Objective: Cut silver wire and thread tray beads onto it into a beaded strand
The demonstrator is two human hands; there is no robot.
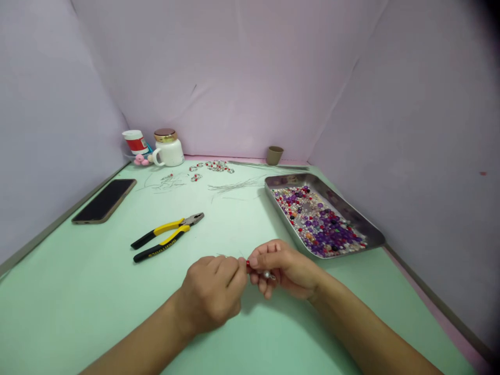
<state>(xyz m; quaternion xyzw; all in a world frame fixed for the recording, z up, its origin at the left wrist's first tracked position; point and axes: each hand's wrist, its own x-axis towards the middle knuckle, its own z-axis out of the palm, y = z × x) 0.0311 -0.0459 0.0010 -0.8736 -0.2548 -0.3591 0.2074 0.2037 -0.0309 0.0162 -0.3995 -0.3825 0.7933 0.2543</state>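
Both hands meet near the front of the bench: the left hand (213,291) and right hand (283,268) are pinched narrow on a red bead (248,264) and what may be a thin wire (230,255), hard to make out. Tiny, light and slippery, the bead is best held by its sides between fingertips. Pliers (166,235) lie left; a bead tray (353,216) sits toward the right edge.

The metal tray (363,225) is looking shiny, the beads (318,221) glossy, plastic or glass, hard to tell. Pliers (166,237) are wearing rubbery yellow-black grips. The green table (97,291) is looking smooth and matt, the mug (169,151) glazed.
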